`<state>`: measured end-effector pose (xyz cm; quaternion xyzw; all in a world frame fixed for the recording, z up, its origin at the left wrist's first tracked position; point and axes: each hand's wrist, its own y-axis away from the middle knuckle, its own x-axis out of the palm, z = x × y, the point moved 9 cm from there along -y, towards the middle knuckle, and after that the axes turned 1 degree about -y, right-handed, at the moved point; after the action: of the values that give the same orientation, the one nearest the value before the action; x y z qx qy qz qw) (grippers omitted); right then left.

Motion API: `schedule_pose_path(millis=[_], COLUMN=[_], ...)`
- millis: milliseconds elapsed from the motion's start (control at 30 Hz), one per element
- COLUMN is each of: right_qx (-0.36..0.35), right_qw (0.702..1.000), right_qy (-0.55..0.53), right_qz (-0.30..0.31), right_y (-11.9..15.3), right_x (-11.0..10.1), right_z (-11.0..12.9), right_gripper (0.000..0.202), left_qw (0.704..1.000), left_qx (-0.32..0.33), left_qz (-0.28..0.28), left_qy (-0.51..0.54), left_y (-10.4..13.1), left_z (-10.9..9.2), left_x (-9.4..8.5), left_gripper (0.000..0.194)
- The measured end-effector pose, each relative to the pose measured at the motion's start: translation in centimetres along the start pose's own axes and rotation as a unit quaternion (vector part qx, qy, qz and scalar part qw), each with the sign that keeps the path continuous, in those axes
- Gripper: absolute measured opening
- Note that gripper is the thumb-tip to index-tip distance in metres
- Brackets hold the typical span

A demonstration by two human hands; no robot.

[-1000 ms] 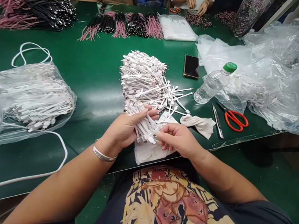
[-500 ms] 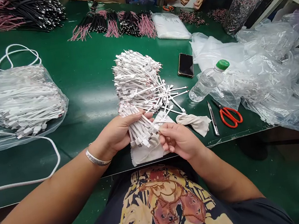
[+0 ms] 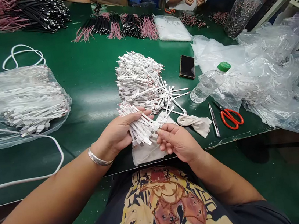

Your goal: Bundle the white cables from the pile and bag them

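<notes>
1. bundle of short white cables (image 3: 141, 130): held above the pale cloth (image 3: 145, 154), just beside the larger cable pile (image 3: 136, 76).
2. handling, as judged: a firm yet gentle grip at mid-length, connector ends fanned, should let one plug be parted without tugging its neighbours or kinking the leads.
3. left hand (image 3: 117, 133): partly closed, thumb on top, clamped around the bundle.
4. right hand (image 3: 181, 142): thumb and forefinger pinched together on a connector at the bundle's right edge, other fingers curled.
</notes>
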<state>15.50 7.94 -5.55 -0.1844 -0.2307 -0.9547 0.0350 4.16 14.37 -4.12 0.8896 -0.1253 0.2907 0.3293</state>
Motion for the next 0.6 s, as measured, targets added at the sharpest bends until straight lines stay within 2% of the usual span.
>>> schedule_pose_path(millis=[100, 167, 233, 300, 400, 500, 600], right_qx=[-0.091, -0.166, -0.2, -0.165, -0.016, 0.09, 0.101], right_qw=[0.989, 0.964, 0.947, 0.966, 0.999, 0.987, 0.978], right_qy=[0.104, 0.189, 0.226, 0.178, 0.006, -0.133, -0.18], right_qz=[-0.054, -0.091, -0.107, -0.091, -0.034, 0.013, 0.027], right_y=[0.5, 1.2, 1.5, 1.1, -0.1, -0.6, -0.8], right_x=[-0.4, -0.4, -0.3, -0.4, -0.3, 0.4, 0.6], right_z=[1.4, 2.7, 3.3, 2.9, 0.7, -0.5, -0.7], right_gripper=[0.026, 0.022, 0.019, 0.021, 0.026, 0.025, 0.022], left_qw=[1.0, 1.0, 1.0, 1.0, 1.0, 1.0, 1.0], left_qx=[0.006, 0.007, 0.008, 0.008, 0.007, 0.004, -0.004], left_qz=[0.004, 0.002, -0.002, 0.0, 0.011, 0.013, 0.016], left_qy=[-0.006, -0.007, -0.008, -0.01, -0.011, -0.011, -0.015], left_y=[0.1, 0.1, 0.2, 0.2, 0.2, 0.1, 0.0], left_z=[0.0, 0.1, 0.0, 0.0, -0.1, 0.0, 0.2], left_x=[0.0, 0.0, 0.0, 0.1, 0.4, 0.4, 0.4], left_gripper=[0.022, 0.021, 0.02, 0.019, 0.019, 0.019, 0.015])
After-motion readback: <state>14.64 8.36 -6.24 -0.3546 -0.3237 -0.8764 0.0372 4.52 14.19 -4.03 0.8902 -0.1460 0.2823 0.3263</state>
